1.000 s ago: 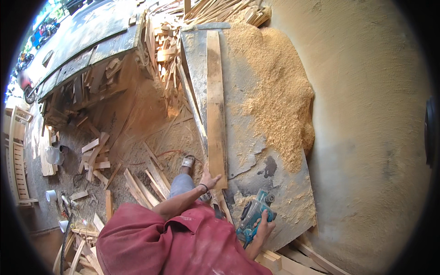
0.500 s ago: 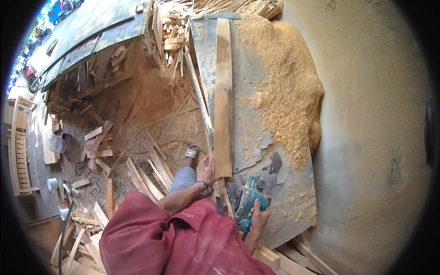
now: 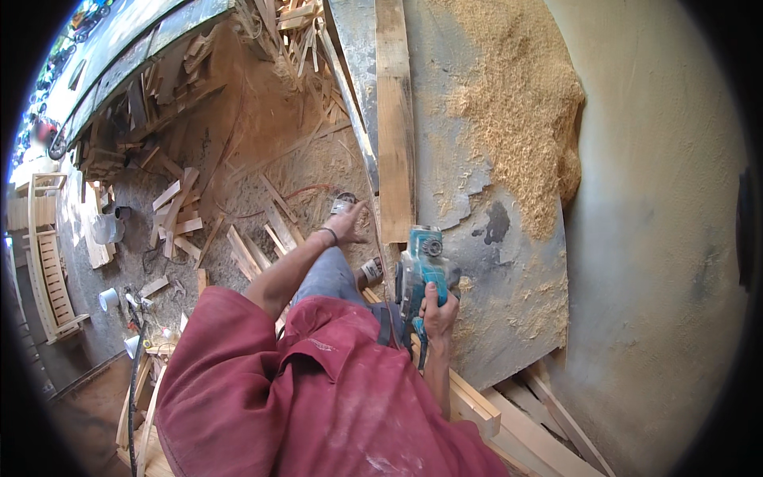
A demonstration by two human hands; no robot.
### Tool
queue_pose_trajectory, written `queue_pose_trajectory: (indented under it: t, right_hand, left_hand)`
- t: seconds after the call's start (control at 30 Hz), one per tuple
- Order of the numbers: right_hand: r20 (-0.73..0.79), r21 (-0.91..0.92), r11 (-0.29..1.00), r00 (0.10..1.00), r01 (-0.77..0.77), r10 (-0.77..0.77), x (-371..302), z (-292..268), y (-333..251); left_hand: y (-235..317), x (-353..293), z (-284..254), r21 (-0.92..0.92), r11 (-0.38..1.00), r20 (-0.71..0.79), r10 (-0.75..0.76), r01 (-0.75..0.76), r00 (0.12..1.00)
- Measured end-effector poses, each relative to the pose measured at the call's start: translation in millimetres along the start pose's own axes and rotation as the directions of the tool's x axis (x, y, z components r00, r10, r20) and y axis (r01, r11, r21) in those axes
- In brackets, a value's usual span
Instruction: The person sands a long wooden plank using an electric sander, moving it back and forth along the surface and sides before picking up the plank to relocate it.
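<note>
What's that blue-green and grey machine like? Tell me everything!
The blue-green and grey power tool looks like plastic and metal, with a round grey knob near its far end and a blue-green handle gripped by the person's right hand. It points away from the person, close to the near end of the long wooden board. Whether they touch is unclear.

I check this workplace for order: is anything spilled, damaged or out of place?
Yes: shavings are heaped untidily over the grey worktop, right of the board. The worktop has a dark blotch, unlike the grey around it; stain or damage, I cannot tell.
</note>
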State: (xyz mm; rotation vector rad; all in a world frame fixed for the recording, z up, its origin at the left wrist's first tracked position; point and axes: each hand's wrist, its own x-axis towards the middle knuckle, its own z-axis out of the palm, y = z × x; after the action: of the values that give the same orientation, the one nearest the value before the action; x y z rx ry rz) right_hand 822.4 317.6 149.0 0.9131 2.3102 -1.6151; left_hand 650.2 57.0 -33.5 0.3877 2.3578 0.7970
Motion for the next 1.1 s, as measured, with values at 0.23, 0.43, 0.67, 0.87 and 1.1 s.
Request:
queue_pose_trajectory:
  t: [0.23,0.43,0.67,0.87,1.1]
  right_hand:
    - [0.058,-0.209,0.957,0.980,0.200,-0.192,-2.4,34.9,3.8]
    - [0.075,-0.188,0.949,0.967,0.255,-0.245,5.8,39.7,7.9]
    - [0.089,-0.159,0.973,0.984,0.165,-0.152,30.0,40.4,-14.4]
    - [0.099,-0.154,0.971,0.980,0.184,-0.171,45.4,45.0,-27.4]
    - [0.098,-0.192,0.957,0.974,0.219,-0.204,59.5,45.6,-27.7]
  left_hand:
    - [-154.6,-68.6,12.0,-0.090,0.858,0.003,-0.508,0.506,0.861]
    - [-209.8,-169.7,73.2,-0.272,0.749,-0.045,-0.637,0.604,0.770]
    - [-210.0,-230.4,180.3,-0.123,0.711,0.209,-0.664,0.693,0.718]
    - [-211.2,-210.0,170.0,-0.219,0.708,0.137,-0.658,0.671,0.740]
    - [-166.1,-166.2,74.1,-0.216,0.759,0.118,-0.604,0.614,0.788]
